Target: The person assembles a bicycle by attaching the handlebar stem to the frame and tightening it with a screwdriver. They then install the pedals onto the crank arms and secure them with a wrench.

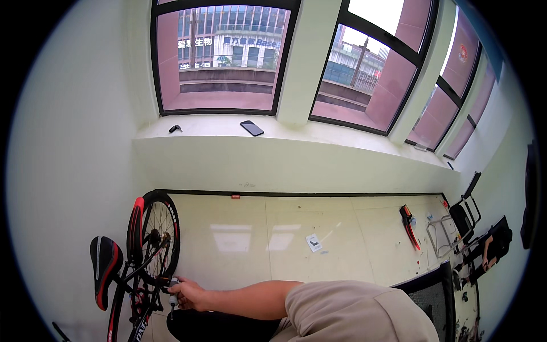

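Observation:
My right hand [189, 293] reaches across to the left, its fingers closed around a grey-handled tool [173, 298] with a thin dark shaft that points down. Whether the tool touches the bicycle, I cannot tell. Just beyond the hand stands a black-and-red bicycle [138, 329]. Its rear wheel [176, 228] is nearest the wall, under a red-and-black mudguard [135, 228]. A black saddle with red edges [105, 271] sits left of the wheel. Close to my fingers are the crank and pedal area, partly hidden. My left hand is out of sight.
A phone [252, 128] and a small black key fob [175, 129] lie on the windowsill. On the tiled floor are a printed card [313, 243] and a red-and-black object [408, 225]. Far right, a metal-framed chair [464, 216] and another person in black [497, 242].

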### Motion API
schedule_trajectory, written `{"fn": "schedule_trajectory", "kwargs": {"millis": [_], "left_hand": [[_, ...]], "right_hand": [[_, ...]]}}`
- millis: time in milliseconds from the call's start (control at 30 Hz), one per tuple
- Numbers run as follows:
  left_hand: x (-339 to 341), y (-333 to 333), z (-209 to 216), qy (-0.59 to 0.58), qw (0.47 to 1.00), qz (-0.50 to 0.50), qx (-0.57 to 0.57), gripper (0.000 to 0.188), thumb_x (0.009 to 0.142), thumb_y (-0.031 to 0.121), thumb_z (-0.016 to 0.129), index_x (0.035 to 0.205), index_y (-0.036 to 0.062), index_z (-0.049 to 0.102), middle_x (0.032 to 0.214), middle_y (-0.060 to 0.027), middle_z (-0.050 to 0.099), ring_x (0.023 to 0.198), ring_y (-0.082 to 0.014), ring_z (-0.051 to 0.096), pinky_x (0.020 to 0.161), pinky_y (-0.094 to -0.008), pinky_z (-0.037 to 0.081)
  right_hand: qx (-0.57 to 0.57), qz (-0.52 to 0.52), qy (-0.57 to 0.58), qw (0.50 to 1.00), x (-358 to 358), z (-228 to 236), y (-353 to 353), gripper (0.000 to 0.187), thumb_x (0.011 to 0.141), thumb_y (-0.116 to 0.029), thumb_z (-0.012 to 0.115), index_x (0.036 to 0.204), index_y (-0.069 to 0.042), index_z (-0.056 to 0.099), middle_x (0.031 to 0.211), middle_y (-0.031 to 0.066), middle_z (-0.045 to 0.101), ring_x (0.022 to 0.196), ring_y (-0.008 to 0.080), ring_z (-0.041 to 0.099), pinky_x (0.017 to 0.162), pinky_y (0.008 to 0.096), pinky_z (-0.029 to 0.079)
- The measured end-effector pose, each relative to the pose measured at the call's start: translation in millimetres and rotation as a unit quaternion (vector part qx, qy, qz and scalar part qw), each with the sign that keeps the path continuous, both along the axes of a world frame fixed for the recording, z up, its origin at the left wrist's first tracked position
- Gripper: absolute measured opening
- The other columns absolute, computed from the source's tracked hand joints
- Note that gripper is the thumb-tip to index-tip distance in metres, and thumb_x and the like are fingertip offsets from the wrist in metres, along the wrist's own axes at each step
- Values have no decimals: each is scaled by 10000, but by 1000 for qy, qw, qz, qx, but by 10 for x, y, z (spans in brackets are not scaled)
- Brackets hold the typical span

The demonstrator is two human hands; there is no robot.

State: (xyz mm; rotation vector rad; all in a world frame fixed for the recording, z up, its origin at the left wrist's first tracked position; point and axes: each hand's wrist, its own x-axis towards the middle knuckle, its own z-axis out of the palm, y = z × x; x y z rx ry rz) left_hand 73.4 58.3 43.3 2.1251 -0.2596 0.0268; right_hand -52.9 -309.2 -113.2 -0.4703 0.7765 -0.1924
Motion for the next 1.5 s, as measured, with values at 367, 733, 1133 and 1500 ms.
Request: {"fn": "schedule_trajectory", "kwargs": {"millis": [367,733,1133,1500], "left_hand": [[5,39,-36,-17,1000,-17,-7,483,923,17,574,1394,-66,507,1408,-273,532,1243,-347,546,1063,-391,398],[32,54,-42,-81,994,-36,56,521,913,1,587,1420,-55,481,1416,-274,525,1281,-367,522,1073,-389,388],[157,149,-168,-36,999,-23,1,587,911,-12,604,1469,-30,425,1378,-275,553,1186,-350,579,1017,-385,436],[210,296,-333,-23,998,1,-59,623,914,66,638,1473,-59,395,1342,-288,567,1143,-339,599,993,-401,456]], "right_hand": [[7,7,-4,1000,-17,80,4,354,890,-205,657,1199,-198,485,801,21,499,688,151,542,645,352,479],[11,9,-12,1000,3,-28,-18,857,830,-196,705,1560,-273,264,807,20,426,668,155,476,648,353,489],[12,9,-12,1000,-3,-32,-29,844,829,-194,702,1553,-280,276,803,18,436,686,155,487,661,350,494],[29,5,-16,999,28,-9,-12,818,843,-181,693,1543,-278,281,820,11,437,665,157,479,632,361,478]]}}
